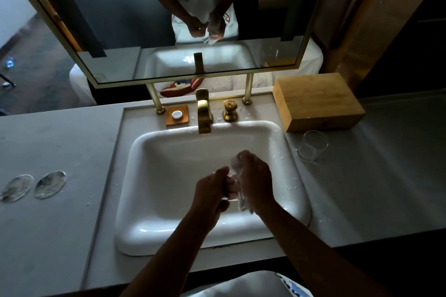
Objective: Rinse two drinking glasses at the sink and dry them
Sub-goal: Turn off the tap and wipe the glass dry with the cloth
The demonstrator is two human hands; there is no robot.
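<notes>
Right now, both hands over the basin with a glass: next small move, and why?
Probably keep turning the glass in the left hand while the right hand works the tissue around it. The second glass stands on the counter, and the faucet shows no stream.

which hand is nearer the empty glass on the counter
Right. The right hand is over the basin, toward the glass on the counter; the left hand is beside it, farther away.
</notes>
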